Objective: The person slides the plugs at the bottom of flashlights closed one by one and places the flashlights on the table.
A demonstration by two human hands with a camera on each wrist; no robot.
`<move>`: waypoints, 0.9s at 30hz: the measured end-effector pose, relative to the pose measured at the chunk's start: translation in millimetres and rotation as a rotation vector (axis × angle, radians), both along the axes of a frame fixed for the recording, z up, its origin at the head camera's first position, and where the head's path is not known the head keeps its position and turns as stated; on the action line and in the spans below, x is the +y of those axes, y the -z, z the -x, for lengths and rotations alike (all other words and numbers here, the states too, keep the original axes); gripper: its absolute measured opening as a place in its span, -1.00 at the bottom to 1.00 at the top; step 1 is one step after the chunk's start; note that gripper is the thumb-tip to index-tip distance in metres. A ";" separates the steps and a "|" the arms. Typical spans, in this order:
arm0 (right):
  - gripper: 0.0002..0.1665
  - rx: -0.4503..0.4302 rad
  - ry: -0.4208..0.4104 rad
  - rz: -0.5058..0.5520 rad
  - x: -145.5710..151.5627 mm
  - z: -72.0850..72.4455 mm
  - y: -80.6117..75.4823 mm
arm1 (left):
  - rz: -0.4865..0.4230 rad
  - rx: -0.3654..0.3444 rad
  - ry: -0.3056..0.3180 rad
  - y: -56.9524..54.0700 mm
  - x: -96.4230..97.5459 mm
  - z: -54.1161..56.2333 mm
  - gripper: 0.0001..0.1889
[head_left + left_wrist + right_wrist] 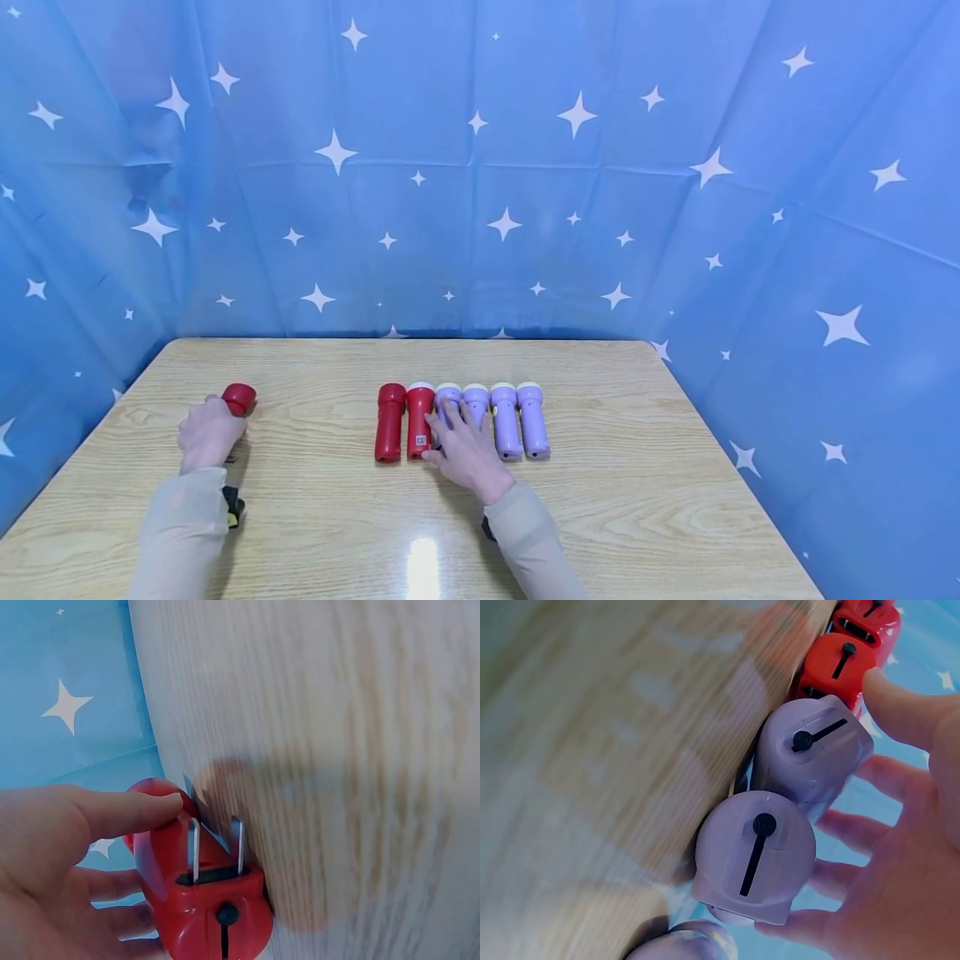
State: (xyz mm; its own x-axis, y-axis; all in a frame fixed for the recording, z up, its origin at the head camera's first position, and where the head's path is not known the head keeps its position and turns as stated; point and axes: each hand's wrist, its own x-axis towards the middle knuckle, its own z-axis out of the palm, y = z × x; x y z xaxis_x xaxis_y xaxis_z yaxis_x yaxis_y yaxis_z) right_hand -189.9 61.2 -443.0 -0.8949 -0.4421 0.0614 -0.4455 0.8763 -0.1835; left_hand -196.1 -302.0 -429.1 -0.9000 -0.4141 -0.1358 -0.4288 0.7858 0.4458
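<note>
At the table's left side my left hand (pixel 208 432) grips a red flashlight (pixel 239 399) with its head pointing away from me. Two metal plug prongs (pixel 217 851) stick out near its tail end in the left wrist view. Toward the middle, several flashlights lie side by side: two red ones, then several purple ones (pixel 507 421). My right hand (pixel 471 457) is spread over this row, its thumb beside the second red flashlight (pixel 421 406) and its fingers over the purple ones nearest it. In the right wrist view, the purple flashlights (pixel 756 855) show their tail ends with black sliders.
The wooden table (pixel 315 517) has a far edge close to a blue curtain (pixel 480 250) printed with white stars. A leftmost red flashlight (pixel 389 422) ends the row. Bare wood lies between the row and my left hand.
</note>
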 end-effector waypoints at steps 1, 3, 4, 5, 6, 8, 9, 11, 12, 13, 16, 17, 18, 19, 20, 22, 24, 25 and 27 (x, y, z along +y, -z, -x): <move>-0.33 0.005 0.000 -0.001 0.2 0.0 -0.1 | 0.000 0.005 0.003 -0.1 0.3 -0.6 -0.65; -0.33 0.009 0.002 0.000 0.6 -0.1 -0.2 | -0.004 0.014 0.011 -0.2 1.1 -1.6 -0.67; -0.33 0.011 0.002 0.003 0.8 -0.2 -0.4 | -0.003 0.018 0.015 -0.1 1.8 -2.0 -0.67; -0.33 0.011 0.003 0.008 0.9 -0.3 -0.6 | -0.002 0.025 0.020 0.2 2.7 -2.4 -0.68; -0.34 0.014 0.002 0.014 1.1 -0.3 -0.8 | -0.001 0.032 0.025 -0.2 3.5 -2.6 -0.68; -0.34 0.020 0.000 0.021 1.4 -0.7 -1.6 | -0.001 0.051 0.029 0.6 5.8 -3.2 -0.69; -0.34 0.024 -0.002 0.022 1.6 -0.8 -1.8 | -0.002 0.060 0.029 0.8 7.0 -3.3 -0.68; -0.34 0.031 -0.005 0.020 2.0 -1.1 -2.1 | -0.009 0.078 0.024 1.4 9.7 -3.5 -0.67; -0.34 0.034 -0.007 0.018 2.2 -1.3 -2.1 | -0.015 0.083 0.019 1.7 11.2 -3.5 -0.65; -0.34 0.034 -0.007 0.016 2.3 -1.4 -2.0 | -0.023 0.086 0.015 2.4 12.8 -3.4 -0.64; -0.34 0.029 -0.002 0.014 2.4 -1.3 -1.6 | -0.033 0.093 0.010 3.5 17.9 -2.6 -0.59; -0.34 0.027 0.000 0.016 2.4 -1.2 -1.4 | -0.036 0.097 0.013 3.6 19.9 -2.4 -0.59; -0.34 0.027 0.002 0.017 2.4 -1.1 -1.4 | -0.037 0.100 0.016 4.1 21.8 -2.0 -0.58; -0.34 0.028 0.003 0.018 2.3 -1.0 -1.7 | -0.038 0.104 0.021 4.5 23.8 -1.5 -0.59; -0.34 0.031 0.004 0.019 2.2 -0.9 -1.9 | -0.037 0.110 0.027 4.8 25.9 -1.2 -0.59; -0.34 0.042 0.003 0.018 2.1 -0.8 -2.1 | -0.032 0.121 0.040 5.4 30.0 -0.6 -0.59; -0.35 0.054 0.000 0.016 2.1 -0.9 -2.3 | -0.035 0.131 0.051 5.9 34.1 -0.1 -0.58; -0.35 0.061 -0.001 0.016 2.1 -0.8 -2.3 | -0.041 0.135 0.058 5.8 36.2 0.0 -0.58; -0.35 0.070 -0.003 0.014 2.2 -0.8 -2.4 | -0.047 0.140 0.073 5.8 40.3 0.4 -0.57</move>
State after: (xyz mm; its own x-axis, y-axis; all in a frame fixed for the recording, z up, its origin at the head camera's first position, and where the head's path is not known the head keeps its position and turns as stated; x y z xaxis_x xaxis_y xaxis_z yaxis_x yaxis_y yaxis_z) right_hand -189.1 63.4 -440.7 -0.8870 -0.4431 0.1301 -0.4600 0.8726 -0.1643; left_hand -196.6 -261.8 -434.9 -0.9390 -0.3429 -0.0244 -0.3022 0.7893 0.5345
